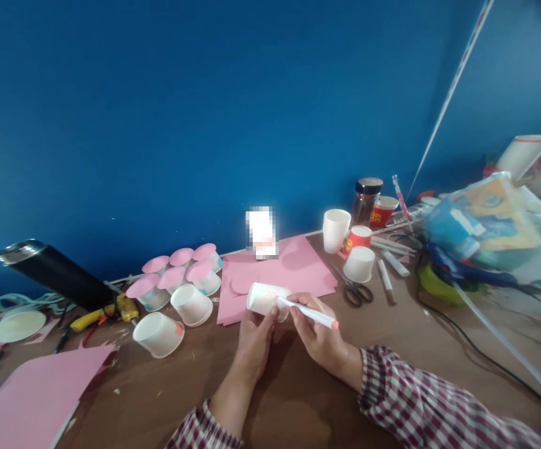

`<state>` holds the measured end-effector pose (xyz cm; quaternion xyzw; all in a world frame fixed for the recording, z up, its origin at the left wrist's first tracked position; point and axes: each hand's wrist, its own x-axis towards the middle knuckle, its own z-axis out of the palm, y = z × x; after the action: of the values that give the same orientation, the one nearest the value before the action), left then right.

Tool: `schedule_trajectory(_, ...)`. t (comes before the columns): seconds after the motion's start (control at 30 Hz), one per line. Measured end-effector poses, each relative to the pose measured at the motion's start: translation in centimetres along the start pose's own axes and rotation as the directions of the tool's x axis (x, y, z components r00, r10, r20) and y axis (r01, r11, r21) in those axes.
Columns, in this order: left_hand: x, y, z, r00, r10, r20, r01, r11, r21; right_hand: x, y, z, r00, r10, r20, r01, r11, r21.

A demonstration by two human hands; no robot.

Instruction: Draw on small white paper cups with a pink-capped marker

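A white paper cup (262,297) with faint pink marks lies on its side in my left hand (255,340), its base pointing left. My right hand (316,330) grips a white marker (311,313) with a coral end, its tip against the cup's side near the rim. Beneath and behind the cup, pink paper sheets (289,265) are spread on the brown table (196,399). Several cups with pink tops (173,277) stand at the left, beside two upside-down white cups (158,335) (192,305).
Black scissors (357,293), white cups (359,264), red cups (359,237), markers (385,274) and a dark jar (368,199) stand or lie at the right. Further right are plastic bags (485,218) and cables. A black flask (60,271) and pink sheets (37,393) lie left.
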<state>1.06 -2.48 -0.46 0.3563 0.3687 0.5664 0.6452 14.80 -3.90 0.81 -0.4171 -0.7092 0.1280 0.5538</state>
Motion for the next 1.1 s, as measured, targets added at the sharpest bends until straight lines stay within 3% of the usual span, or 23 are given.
schedule_trajectory(0.23, 0.04, -0.18, -0.2, 1.0, 0.025, -0.018, -0.024, 0.998, 0.064, 0.07, -0.2, -0.11, 1.0, 0.023, 0.003, -0.023, 1.0, -0.005)
schedule_trajectory(1.1, 0.02, -0.18, -0.14, 1.0, 0.008, -0.007, -0.008, 0.999, 0.047, 0.12, -0.22, -0.14, 1.0, 0.017, -0.011, -0.017, 1.0, -0.019)
